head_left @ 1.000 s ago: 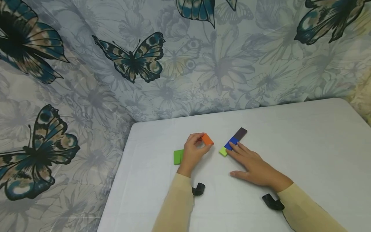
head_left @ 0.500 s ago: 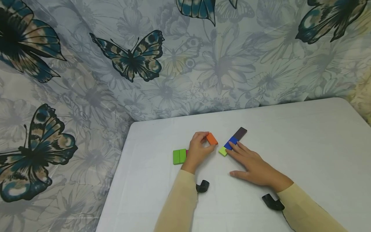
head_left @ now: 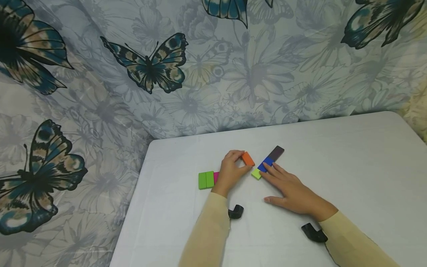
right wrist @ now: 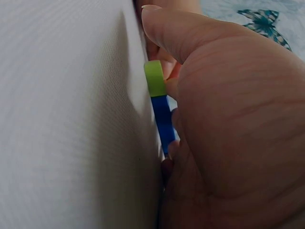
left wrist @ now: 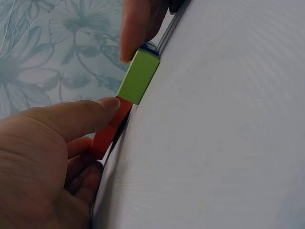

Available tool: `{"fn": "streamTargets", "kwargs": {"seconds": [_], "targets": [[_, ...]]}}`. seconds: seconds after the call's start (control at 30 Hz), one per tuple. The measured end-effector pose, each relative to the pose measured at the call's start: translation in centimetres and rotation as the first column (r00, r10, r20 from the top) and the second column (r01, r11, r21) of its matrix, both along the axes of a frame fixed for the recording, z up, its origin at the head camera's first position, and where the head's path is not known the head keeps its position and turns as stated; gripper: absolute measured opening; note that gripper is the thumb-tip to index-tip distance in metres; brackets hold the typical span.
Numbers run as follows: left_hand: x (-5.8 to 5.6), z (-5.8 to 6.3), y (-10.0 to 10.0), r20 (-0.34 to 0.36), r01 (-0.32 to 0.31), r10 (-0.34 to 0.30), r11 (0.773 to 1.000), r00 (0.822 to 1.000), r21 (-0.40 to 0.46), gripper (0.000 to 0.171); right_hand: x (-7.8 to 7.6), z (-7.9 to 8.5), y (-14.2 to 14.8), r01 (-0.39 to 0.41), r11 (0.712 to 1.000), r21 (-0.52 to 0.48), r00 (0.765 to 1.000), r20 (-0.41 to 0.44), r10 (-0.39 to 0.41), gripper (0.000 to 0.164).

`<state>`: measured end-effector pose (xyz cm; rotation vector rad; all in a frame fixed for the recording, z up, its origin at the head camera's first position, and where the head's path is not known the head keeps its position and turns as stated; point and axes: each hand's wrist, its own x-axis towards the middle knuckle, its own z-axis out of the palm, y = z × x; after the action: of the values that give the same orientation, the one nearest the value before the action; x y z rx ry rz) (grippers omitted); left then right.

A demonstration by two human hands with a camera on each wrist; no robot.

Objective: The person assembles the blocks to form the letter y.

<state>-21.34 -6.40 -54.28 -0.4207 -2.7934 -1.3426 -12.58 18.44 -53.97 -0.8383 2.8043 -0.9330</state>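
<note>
Between thumb and fingers my left hand (head_left: 230, 172) pinches an orange block (head_left: 248, 158), which appears red in the left wrist view. Just right of it, a slanted row on the table joins a lime-green block (head_left: 256, 174), blue block (head_left: 265, 164) and dark purple-black block (head_left: 277, 153). My right hand (head_left: 293, 191) lies spread flat, its fingertips touching the blue part of the row. Seen from the left wrist, the lime block (left wrist: 139, 76) is close to the orange block (left wrist: 110, 129); whether they touch is unclear. The right wrist view shows the lime block (right wrist: 155, 78) and blue block (right wrist: 163, 121).
Two green blocks (head_left: 206, 180) and a magenta block (head_left: 216, 177), partly covered by the left hand, lie side by side to the left. A white-covered table (head_left: 350, 159) carries everything. Behind it hangs a butterfly-patterned cloth (head_left: 260, 74).
The left hand has moved right with the orange block, closer to the slanted row, uncovering the green blocks and part of the magenta one. The right hand has stayed put.
</note>
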Motion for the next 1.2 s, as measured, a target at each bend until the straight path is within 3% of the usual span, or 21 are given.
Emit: {"fn": "streamTargets", "kwargs": {"seconds": [0.23,0.37,0.77,1.2], "targets": [[0.13,-0.04,-0.28,0.059,0.056,-0.056,0.998,0.997,0.013,0.064,-0.05,-0.2,-0.06,0.006,1.0,-0.001,1.0,0.016,-0.006,0.088],[0.18,-0.01,-0.34,0.053,0.082,-0.083,0.996,0.995,0.026,0.064,-0.16,-0.18,0.0,0.008,1.0,0.01,0.999,0.043,-0.008,0.089],[0.31,0.26,-0.18,0.088,0.069,-0.072,0.997,0.994,0.036,0.064,-0.08,-0.04,0.05,0.002,1.0,0.005,0.999,0.039,-0.003,0.089],[0.42,0.2,-0.26,0.078,0.085,-0.088,0.995,0.993,0.043,0.063,-0.06,-0.02,-0.06,0.004,1.0,0.006,1.0,0.028,-0.004,0.089]]}}
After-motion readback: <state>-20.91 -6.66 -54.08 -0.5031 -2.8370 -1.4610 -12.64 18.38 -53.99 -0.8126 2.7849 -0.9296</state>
